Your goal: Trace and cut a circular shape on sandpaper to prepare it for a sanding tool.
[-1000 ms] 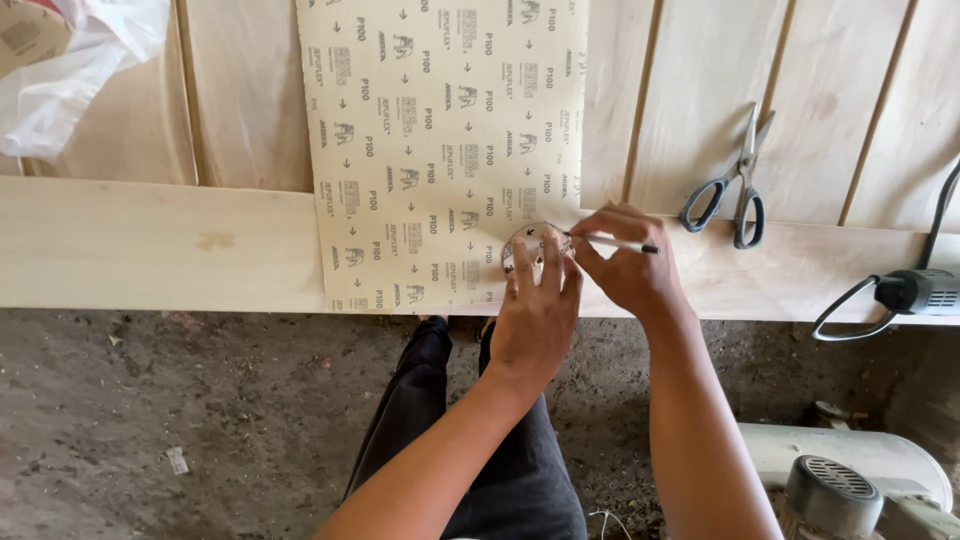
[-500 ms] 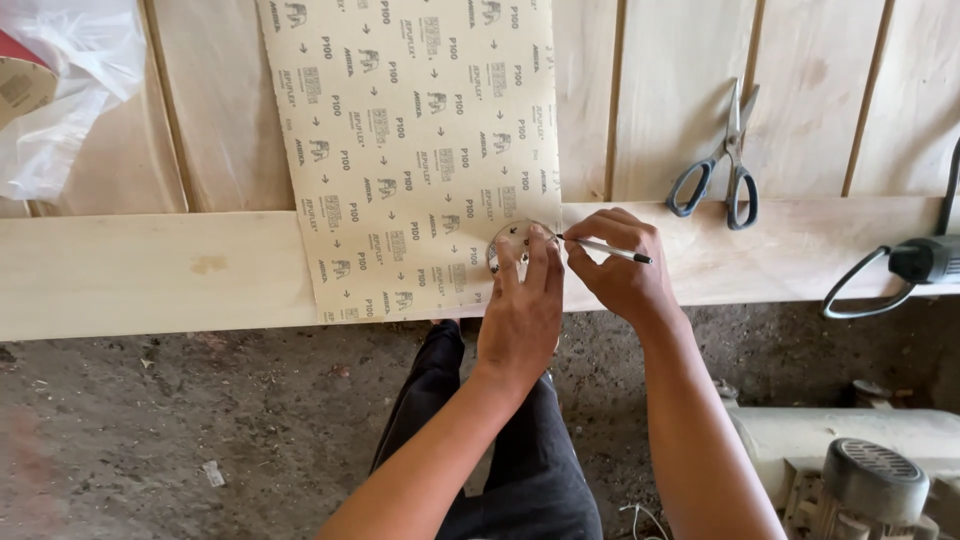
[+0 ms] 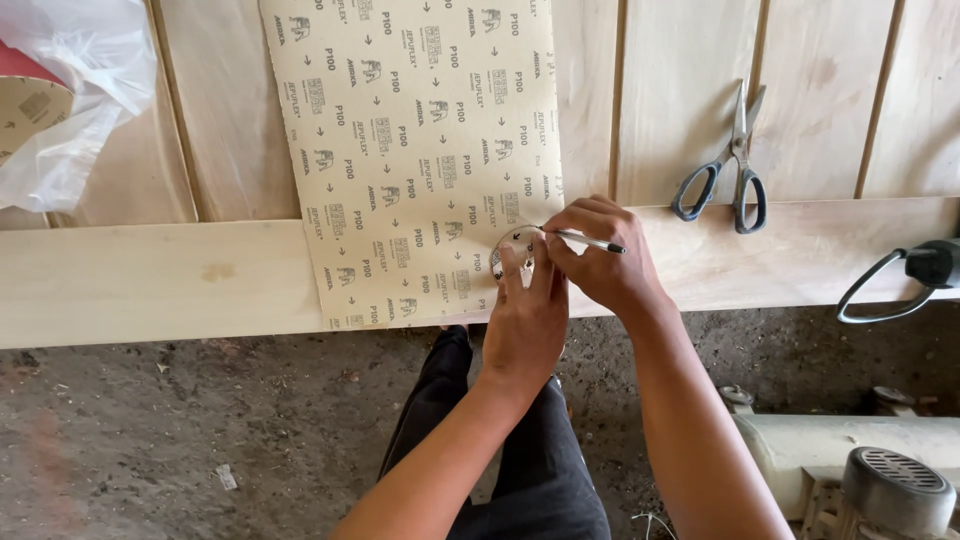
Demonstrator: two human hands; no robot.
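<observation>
A beige sandpaper sheet (image 3: 420,150) lies back side up on a pale wooden surface (image 3: 150,280), printed with small marks and arrows. My left hand (image 3: 525,320) presses a small round disc (image 3: 512,250) flat onto the sheet's lower right corner. My right hand (image 3: 600,262) grips a thin pen (image 3: 590,242), its tip at the disc's upper edge. Both hands touch each other over the disc, which is mostly hidden by my fingers.
Black-handled scissors (image 3: 735,160) lie on the wood to the right. A black cord and tool end (image 3: 905,285) sit at the far right edge. A white plastic bag (image 3: 70,100) covers something at upper left. A grey motor (image 3: 890,490) stands on the dirt floor (image 3: 200,430).
The view has shifted slightly, so the sheet and hands sit a little higher and further right. My hands stay on the disc, with the pen moving along its edge.
</observation>
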